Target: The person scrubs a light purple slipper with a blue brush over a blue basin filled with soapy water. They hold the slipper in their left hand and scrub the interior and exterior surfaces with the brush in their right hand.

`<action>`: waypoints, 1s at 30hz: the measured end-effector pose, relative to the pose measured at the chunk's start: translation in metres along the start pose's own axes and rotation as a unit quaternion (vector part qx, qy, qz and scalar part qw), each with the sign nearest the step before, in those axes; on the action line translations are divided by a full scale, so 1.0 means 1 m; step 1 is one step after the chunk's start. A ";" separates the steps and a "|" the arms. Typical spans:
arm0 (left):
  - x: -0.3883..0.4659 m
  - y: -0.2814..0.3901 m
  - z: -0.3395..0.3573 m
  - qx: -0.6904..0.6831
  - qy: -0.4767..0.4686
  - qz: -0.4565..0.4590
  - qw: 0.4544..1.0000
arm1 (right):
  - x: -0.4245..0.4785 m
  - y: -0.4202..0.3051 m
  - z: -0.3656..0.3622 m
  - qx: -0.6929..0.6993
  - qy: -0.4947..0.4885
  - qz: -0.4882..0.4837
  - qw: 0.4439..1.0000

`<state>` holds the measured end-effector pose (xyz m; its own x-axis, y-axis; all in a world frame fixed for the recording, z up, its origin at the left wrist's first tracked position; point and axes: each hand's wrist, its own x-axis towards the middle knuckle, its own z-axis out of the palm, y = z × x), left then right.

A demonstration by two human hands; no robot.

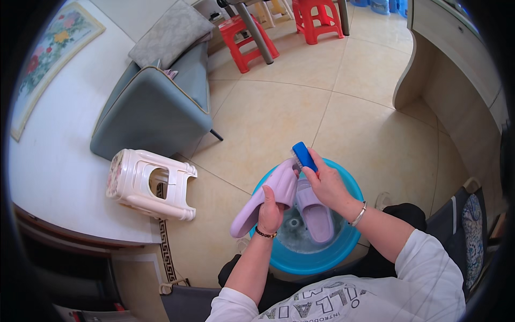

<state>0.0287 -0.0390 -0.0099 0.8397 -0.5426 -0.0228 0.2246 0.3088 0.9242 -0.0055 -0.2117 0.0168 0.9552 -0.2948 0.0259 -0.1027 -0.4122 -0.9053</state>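
A pinkish-purple slipper is gripped in my left hand, its toe end pointing up and to the right, above the rim of a blue plastic basin. My right hand holds a blue scrubbing brush, whose pale bristles meet the slipper's toe end. Below my hands, a second slipper of the same colour lies in the basin in cloudy, sudsy water. Part of the first slipper's strap side is covered by my left fingers.
A pale plastic stool lies on its side at the left, near a blue-grey sofa. Red stools and a metal table leg stand ahead. A curved wooden cabinet is at the right. My legs flank the basin.
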 end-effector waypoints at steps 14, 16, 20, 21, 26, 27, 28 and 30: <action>0.003 -0.008 -0.005 -0.003 0.032 -0.018 0.999 | -0.011 -0.006 0.011 -0.109 -0.016 -0.036 0.993; 0.006 -0.004 0.002 -0.066 0.028 -0.035 0.997 | -0.007 0.008 0.014 -0.069 0.004 -0.035 0.997; 0.006 0.010 0.000 -0.152 0.042 -0.046 0.986 | -0.012 -0.017 0.010 -0.009 -0.037 0.019 0.999; 0.007 0.010 0.002 -0.141 0.051 -0.049 0.988 | -0.016 -0.017 0.013 -0.013 -0.028 -0.035 0.999; 0.008 -0.002 -0.007 -0.147 -0.017 -0.040 0.988 | -0.040 -0.018 0.027 -0.060 -0.031 -0.165 0.984; 0.008 -0.002 -0.004 -0.152 -0.022 -0.035 0.987 | -0.040 -0.016 0.029 -0.073 -0.018 -0.166 0.983; 0.009 -0.004 0.002 -0.133 0.061 -0.044 0.988 | -0.032 -0.011 0.026 -0.090 0.005 -0.172 0.981; 0.007 0.000 0.008 -0.160 0.082 -0.061 0.982 | -0.017 0.003 0.023 -0.100 0.015 -0.109 0.989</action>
<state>0.0309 -0.0487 -0.0069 0.8596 -0.4655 -0.2108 0.4499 0.4938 0.7441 -0.0160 -0.1877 0.0038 0.9524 -0.2043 0.2261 0.0491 -0.6295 -0.7755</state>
